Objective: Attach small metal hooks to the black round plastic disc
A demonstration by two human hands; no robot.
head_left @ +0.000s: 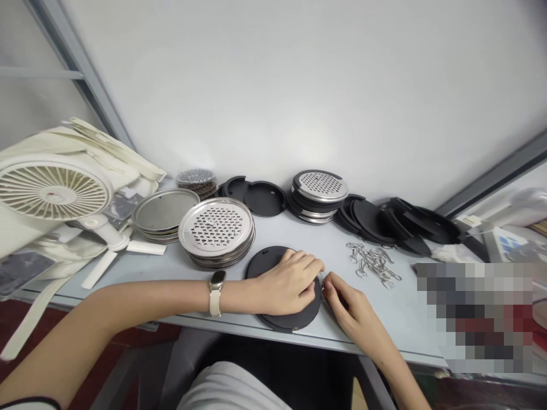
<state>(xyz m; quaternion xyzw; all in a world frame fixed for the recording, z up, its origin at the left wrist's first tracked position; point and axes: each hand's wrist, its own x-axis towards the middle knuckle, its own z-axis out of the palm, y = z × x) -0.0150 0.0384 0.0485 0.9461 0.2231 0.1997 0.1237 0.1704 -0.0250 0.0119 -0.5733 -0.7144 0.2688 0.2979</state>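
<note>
As the view from the head looks forward and down, both forearms are seen reaching over a pale grey table (387,319). A flat black round disc (268,263) is placed near the front edge of this table, and it is covered for the most part by the left hand (286,283), whose fingers are curved and pressed over the disc, so that the disc seems to be held in place. The right hand (352,310) is closed to a small pinch at the disc's rim, where a thin metal wire (321,277) is seen; how firmly it is gripped cannot be told. The work in hand is therefore at this rim. Nearby, a loose heap of metal wire clips (374,263), stacks of perforated stainless steel discs (216,228) and further black discs (371,219) are laid out. A white fan (53,193) is seen at the left. No brand, label or readable writing can be found, and a patch at the right is blurred.
</note>
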